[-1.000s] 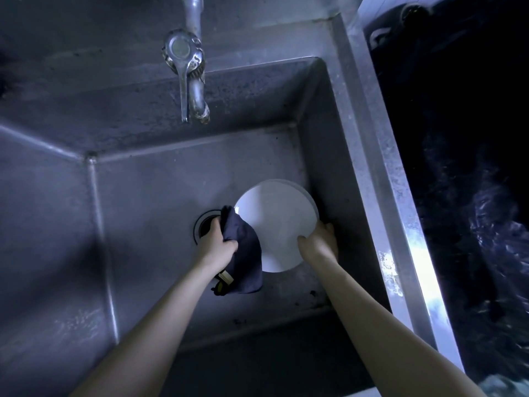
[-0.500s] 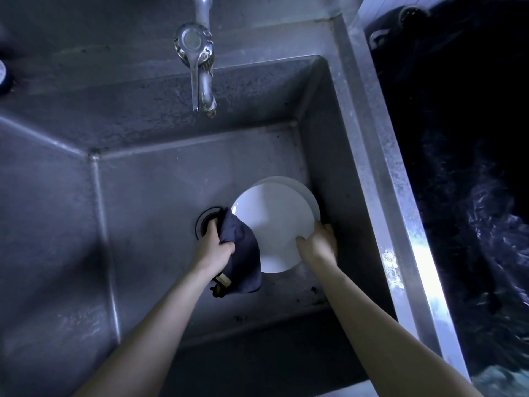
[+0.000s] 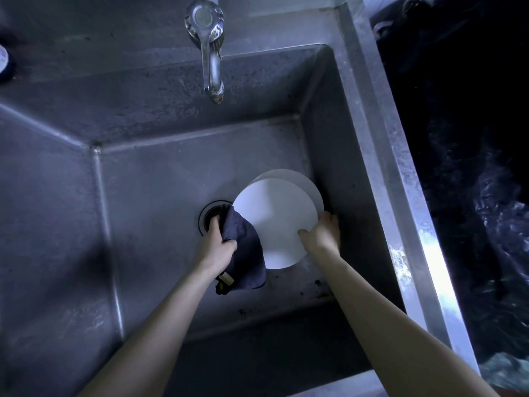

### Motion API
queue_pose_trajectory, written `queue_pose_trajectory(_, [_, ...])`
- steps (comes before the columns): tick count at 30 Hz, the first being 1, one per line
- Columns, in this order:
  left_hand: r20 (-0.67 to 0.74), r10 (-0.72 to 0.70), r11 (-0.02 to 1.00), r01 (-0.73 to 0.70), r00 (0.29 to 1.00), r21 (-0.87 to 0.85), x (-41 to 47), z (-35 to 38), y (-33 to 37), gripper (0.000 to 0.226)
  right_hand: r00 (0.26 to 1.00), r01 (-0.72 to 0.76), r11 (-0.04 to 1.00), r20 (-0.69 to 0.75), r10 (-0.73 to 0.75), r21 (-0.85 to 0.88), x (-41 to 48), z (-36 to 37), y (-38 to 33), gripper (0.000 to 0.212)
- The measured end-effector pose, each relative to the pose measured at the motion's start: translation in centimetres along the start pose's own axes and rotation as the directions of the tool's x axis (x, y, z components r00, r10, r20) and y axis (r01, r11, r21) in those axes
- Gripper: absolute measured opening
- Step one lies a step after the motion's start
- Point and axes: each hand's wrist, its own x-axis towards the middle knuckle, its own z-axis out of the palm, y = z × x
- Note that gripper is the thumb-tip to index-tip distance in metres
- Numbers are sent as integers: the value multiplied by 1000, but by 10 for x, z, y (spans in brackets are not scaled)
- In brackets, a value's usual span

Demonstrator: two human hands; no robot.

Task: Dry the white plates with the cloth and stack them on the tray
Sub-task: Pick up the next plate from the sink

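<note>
Two white plates lie at the bottom right of the steel sink (image 3: 160, 196). My right hand (image 3: 322, 232) grips the right rim of the top white plate (image 3: 276, 222), thumb on its face, and that plate is raised and shifted left off the lower plate (image 3: 310, 186), of which only the upper right rim shows. My left hand (image 3: 218, 243) grips a bunched dark blue cloth (image 3: 246, 253) beside the top plate's left edge; the cloth overlaps that edge and hangs down with a tag at its lower end. No tray is in view.
The tap (image 3: 211, 53) hangs over the back of the basin. The drain (image 3: 210, 214) sits just left of the plates, partly hidden by my left hand. A steel ledge (image 3: 400, 181) borders the sink on the right, with a dark area beyond it.
The top plate has come up and moved left, uncovering more of the lower plate's rim. Both hands keep their grips. The view has shifted slightly right.
</note>
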Motion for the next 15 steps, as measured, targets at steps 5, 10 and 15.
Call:
queue_pose_trajectory(5, [4, -5, 1000, 5, 1000, 2, -1, -1, 2, 65, 999, -30, 996, 15, 29, 79, 1, 1, 3, 52])
queue_pose_trajectory(10, [4, 2, 1000, -2, 1000, 16, -3, -1, 3, 64, 998, -56, 990, 7, 55, 130, 1, 2, 5, 50])
queue_pose_trajectory(15, [-1, 7, 999, -7, 1000, -46, -2, -5, 6, 67, 998, -71, 956, 22, 67, 285, 2, 2, 6, 44])
